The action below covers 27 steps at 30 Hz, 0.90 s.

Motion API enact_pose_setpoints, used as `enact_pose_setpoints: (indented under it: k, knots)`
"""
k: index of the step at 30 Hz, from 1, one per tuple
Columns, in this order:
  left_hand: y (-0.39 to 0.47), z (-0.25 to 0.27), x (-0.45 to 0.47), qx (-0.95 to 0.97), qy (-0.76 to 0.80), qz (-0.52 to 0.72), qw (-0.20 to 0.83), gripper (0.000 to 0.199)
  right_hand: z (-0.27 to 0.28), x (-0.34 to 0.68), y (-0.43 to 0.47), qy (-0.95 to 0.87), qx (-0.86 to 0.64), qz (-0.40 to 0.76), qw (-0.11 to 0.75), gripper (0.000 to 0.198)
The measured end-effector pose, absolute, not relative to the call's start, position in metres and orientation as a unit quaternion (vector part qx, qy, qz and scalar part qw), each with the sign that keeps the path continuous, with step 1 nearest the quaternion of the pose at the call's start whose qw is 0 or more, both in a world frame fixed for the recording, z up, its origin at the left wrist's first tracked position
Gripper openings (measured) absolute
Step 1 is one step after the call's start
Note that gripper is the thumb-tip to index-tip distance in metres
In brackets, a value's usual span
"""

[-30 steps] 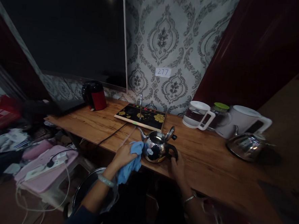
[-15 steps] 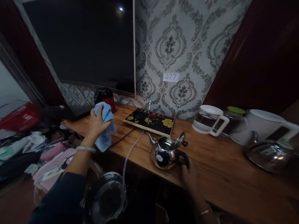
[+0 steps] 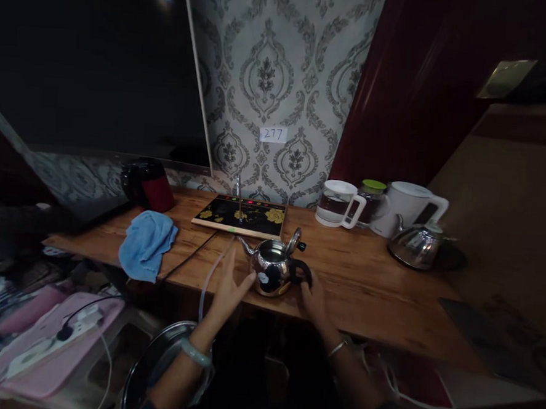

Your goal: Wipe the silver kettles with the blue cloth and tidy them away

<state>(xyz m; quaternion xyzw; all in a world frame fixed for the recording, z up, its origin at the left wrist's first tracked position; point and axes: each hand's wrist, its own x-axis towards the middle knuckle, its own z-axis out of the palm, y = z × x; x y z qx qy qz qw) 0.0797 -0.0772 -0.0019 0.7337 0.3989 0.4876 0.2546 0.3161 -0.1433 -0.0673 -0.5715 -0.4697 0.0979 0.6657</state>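
A shiny steel kettle (image 3: 271, 272) stands near the front edge of the wooden table, its lid tipped up and its spout to the left. My right hand (image 3: 313, 299) is closed on the black handle. Beside the spout, my left hand (image 3: 231, 287) is open, thumb and fingers apart; whether the thumb touches the kettle I cannot tell. A crumpled blue cloth (image 3: 148, 243) lies at the table's left front edge, partly hanging over. Behind the kettle is a flat black hot plate (image 3: 258, 218) with gold flowers and a thin metal spout.
On the right stand a glass pitcher (image 3: 340, 204), a green-lidded jar (image 3: 372, 201), a white jug (image 3: 405, 206) and another steel kettle (image 3: 416, 245). A red and black appliance (image 3: 156, 191) sits at the back left. Below are a metal pot (image 3: 141, 354) and a power strip (image 3: 56, 339) on a pink stool.
My left hand has let go of the blue cloth, leaving it on the table, and moved right to the kettle. The view has turned right. My right hand stays on the handle.
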Motion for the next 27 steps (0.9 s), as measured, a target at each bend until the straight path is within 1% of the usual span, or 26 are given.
enact_pose_setpoints:
  k: [3,6,10,13,17,24,27]
  knots:
    - [-0.096,0.02,0.099,0.758,0.374,0.514,0.142,0.082,-0.068,0.316,-0.144,-0.476,-0.568,0.081,0.667,0.034]
    - [-0.107,0.053,0.117,0.788,0.318,0.524,0.049,0.073,-0.067,0.316,-0.145,-0.48,-0.561,0.085,0.67,0.032]
    - [-0.114,0.093,0.147,0.854,0.251,0.455,-0.017,0.064,-0.066,0.316,-0.146,-0.486,-0.566,0.106,0.657,0.034]
    - [-0.109,0.111,0.165,0.891,0.231,0.387,-0.05,0.057,-0.068,0.318,-0.145,-0.48,-0.578,0.108,0.651,0.039]
    - [-0.096,0.118,0.171,0.894,0.265,0.36,-0.03,0.038,-0.071,0.319,-0.141,-0.485,-0.567,0.121,0.655,0.04]
    - [-0.072,0.109,0.151,0.863,0.316,0.391,0.047,0.035,-0.072,0.316,-0.139,-0.486,-0.546,0.133,0.669,0.039]
    - [-0.064,0.096,0.145,0.849,0.336,0.404,0.059,0.033,-0.071,0.315,-0.139,-0.479,-0.547,0.139,0.672,0.039]
